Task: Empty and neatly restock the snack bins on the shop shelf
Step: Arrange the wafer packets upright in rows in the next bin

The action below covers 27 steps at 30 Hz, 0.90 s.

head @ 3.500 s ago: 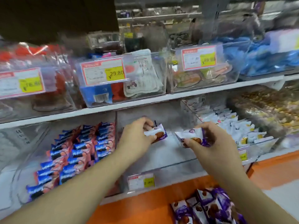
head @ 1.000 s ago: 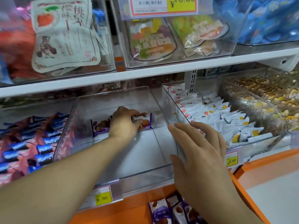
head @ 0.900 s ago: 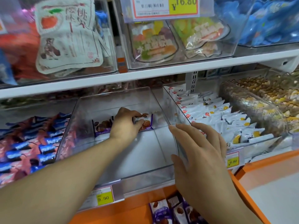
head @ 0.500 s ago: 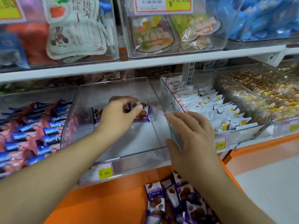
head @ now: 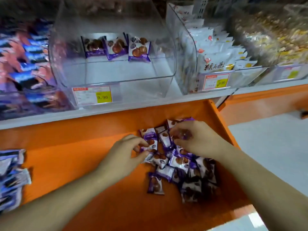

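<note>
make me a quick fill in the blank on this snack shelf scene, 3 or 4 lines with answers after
1. The clear bin holds ___ purple packets standing in a row.
2. The loose purple packets lie in a pile on the ___ ledge below the shelf.
3. The yellow price tag is fixed to the bin's ___ wall.
4. The left hand and right hand both reach into the ___.

Answers: three; orange; front; pile
</note>
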Each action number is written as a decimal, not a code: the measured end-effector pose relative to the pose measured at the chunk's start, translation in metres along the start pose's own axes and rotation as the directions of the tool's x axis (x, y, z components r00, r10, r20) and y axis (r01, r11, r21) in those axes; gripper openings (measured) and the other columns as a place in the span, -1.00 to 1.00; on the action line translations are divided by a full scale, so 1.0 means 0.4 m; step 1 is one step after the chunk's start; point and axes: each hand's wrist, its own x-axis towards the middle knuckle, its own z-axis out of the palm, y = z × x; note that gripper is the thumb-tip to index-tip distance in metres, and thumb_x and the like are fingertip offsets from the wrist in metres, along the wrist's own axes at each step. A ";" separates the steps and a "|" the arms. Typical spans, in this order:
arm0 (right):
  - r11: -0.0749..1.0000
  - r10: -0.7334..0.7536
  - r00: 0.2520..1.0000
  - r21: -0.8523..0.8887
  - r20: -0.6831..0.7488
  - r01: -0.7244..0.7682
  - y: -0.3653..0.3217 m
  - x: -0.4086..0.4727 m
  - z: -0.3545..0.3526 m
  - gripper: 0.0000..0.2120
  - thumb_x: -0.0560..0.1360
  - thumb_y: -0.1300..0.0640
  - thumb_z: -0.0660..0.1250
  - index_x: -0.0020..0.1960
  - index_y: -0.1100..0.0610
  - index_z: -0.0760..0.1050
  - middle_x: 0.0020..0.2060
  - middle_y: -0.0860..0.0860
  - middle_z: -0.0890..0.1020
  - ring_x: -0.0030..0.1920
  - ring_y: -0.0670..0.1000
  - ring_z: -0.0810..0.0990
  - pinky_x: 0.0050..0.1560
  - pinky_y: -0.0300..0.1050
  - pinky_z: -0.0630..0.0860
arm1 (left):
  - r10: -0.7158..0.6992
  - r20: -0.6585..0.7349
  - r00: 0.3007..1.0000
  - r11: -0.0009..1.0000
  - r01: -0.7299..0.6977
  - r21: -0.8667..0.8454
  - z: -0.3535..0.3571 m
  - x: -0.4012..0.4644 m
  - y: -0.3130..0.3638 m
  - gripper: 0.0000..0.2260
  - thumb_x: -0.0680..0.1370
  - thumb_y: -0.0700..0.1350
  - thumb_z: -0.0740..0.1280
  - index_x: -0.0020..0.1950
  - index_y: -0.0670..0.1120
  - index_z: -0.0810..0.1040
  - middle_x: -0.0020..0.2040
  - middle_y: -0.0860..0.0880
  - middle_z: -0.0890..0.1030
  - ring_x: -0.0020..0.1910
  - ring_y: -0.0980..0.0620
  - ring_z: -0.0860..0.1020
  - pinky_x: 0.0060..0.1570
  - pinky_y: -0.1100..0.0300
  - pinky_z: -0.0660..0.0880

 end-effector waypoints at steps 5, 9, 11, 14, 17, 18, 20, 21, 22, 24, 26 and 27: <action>0.944 0.109 0.974 -0.329 0.197 -0.040 0.168 -0.024 0.183 -0.52 0.45 -0.15 0.51 0.25 0.09 0.58 0.07 0.05 0.54 0.20 0.11 0.49 0.13 -0.19 0.32 | -0.037 0.193 0.980 0.991 0.012 0.130 0.192 0.068 -0.093 -0.44 0.53 0.05 0.52 0.51 0.19 0.46 0.34 0.16 0.40 0.34 0.08 0.37 0.28 0.23 0.33; 0.852 0.090 0.979 -0.523 0.182 0.019 0.171 0.022 0.216 -0.50 0.41 -0.28 0.46 0.17 0.04 0.58 0.14 0.04 0.40 0.19 0.12 0.39 0.24 0.00 0.45 | -0.059 0.340 0.938 0.956 -0.044 0.289 0.283 0.123 -0.107 -0.32 0.49 0.08 0.52 0.58 0.23 0.36 0.55 0.09 0.22 0.42 -0.07 0.23 0.39 0.09 0.27; 0.822 0.123 0.961 -0.568 0.247 0.041 0.161 0.044 0.234 -0.45 0.39 -0.32 0.46 0.21 0.01 0.57 0.20 0.04 0.40 0.22 0.11 0.36 0.27 0.01 0.43 | -0.052 0.377 0.925 0.958 -0.060 0.279 0.306 0.139 -0.112 -0.40 0.50 0.00 0.52 0.52 0.19 0.46 0.57 0.05 0.21 0.45 -0.10 0.21 0.44 0.11 0.22; 0.772 0.170 0.944 -0.633 0.283 0.050 0.167 0.050 0.259 -0.40 0.42 -0.28 0.48 0.34 0.00 0.53 0.30 0.05 0.38 0.28 0.11 0.33 0.37 0.03 0.38 | -0.048 0.386 0.921 0.959 -0.066 0.277 0.303 0.144 -0.114 -0.54 0.54 -0.01 0.49 0.44 0.11 0.55 0.61 0.05 0.22 0.52 -0.10 0.17 0.47 0.07 0.18; 0.744 0.226 0.942 -0.668 0.248 -0.003 0.177 0.045 0.265 -0.39 0.43 -0.21 0.50 0.39 0.02 0.49 0.32 0.07 0.35 0.31 0.12 0.30 0.42 0.04 0.34 | -0.034 0.351 0.936 0.966 -0.060 0.253 0.269 0.116 -0.118 -0.56 0.52 0.08 0.51 0.39 0.08 0.56 0.59 0.09 0.31 0.54 -0.02 0.21 0.50 0.04 0.22; 0.750 0.234 0.946 -0.661 0.224 -0.029 0.182 0.044 0.264 -0.39 0.42 -0.20 0.51 0.37 0.03 0.49 0.31 0.06 0.34 0.30 0.11 0.30 0.41 0.03 0.34 | -0.045 0.330 0.943 0.973 -0.033 0.229 0.256 0.102 -0.120 -0.57 0.51 0.10 0.51 0.34 0.09 0.56 0.57 0.10 0.35 0.54 0.02 0.24 0.49 0.07 0.24; 0.786 0.240 0.955 -0.612 0.177 -0.084 0.181 0.041 0.257 -0.43 0.40 -0.16 0.52 0.33 0.00 0.49 0.27 0.04 0.35 0.27 0.09 0.29 0.35 0.00 0.35 | -0.106 0.288 0.952 0.985 0.060 0.161 0.218 0.070 -0.115 -0.64 0.50 0.15 0.52 0.22 0.12 0.52 0.47 0.14 0.46 0.42 0.10 0.42 0.36 0.16 0.40; 0.814 0.243 0.956 -0.570 0.165 -0.109 0.176 0.036 0.252 -0.45 0.39 -0.14 0.52 0.32 -0.04 0.48 0.24 0.02 0.38 0.25 0.08 0.30 0.31 -0.01 0.35 | -0.154 0.275 0.949 0.986 0.127 0.111 0.197 0.051 -0.110 -0.65 0.49 0.16 0.52 0.18 0.15 0.49 0.38 0.18 0.53 0.29 0.14 0.52 0.23 0.16 0.51; 0.844 0.242 0.957 -0.521 0.160 -0.127 0.169 0.029 0.244 -0.48 0.39 -0.12 0.52 0.30 -0.08 0.46 0.20 -0.01 0.42 0.22 0.06 0.31 0.27 -0.02 0.36 | -0.201 0.267 0.942 0.980 0.196 0.048 0.171 0.033 -0.101 -0.67 0.50 0.17 0.52 0.15 0.17 0.47 0.26 0.23 0.57 0.14 0.20 0.58 0.07 0.17 0.58; 0.914 0.229 0.959 -0.376 0.164 -0.154 0.139 0.014 0.220 -0.51 0.41 -0.05 0.55 0.24 -0.13 0.40 0.06 -0.07 0.54 0.11 0.02 0.44 0.17 -0.02 0.43 | -0.257 0.267 0.929 0.956 0.285 -0.073 0.114 -0.001 -0.080 -0.69 0.50 0.19 0.52 0.10 0.19 0.45 0.08 0.28 0.56 -0.05 0.30 0.58 -0.17 0.25 0.55; 0.970 0.223 0.957 -0.142 0.186 -0.198 0.077 -0.001 0.178 -0.49 0.41 0.02 0.61 0.20 -0.13 0.36 -0.07 -0.09 0.58 -0.10 -0.03 0.59 -0.04 -0.04 0.58 | -0.285 0.256 0.924 0.929 0.332 -0.166 0.047 -0.031 -0.061 -0.66 0.46 0.22 0.54 0.09 0.17 0.47 0.04 0.28 0.56 -0.01 0.34 0.53 -0.12 0.30 0.51; 0.979 0.202 0.961 -0.047 0.187 -0.197 0.032 -0.008 0.151 -0.46 0.40 0.02 0.63 0.19 -0.12 0.36 -0.07 -0.07 0.57 -0.16 -0.04 0.61 -0.12 -0.05 0.61 | -0.296 0.232 0.927 0.915 0.345 -0.211 0.009 -0.046 -0.050 -0.62 0.43 0.23 0.55 0.10 0.17 0.47 0.05 0.26 0.57 0.01 0.33 0.53 -0.06 0.28 0.53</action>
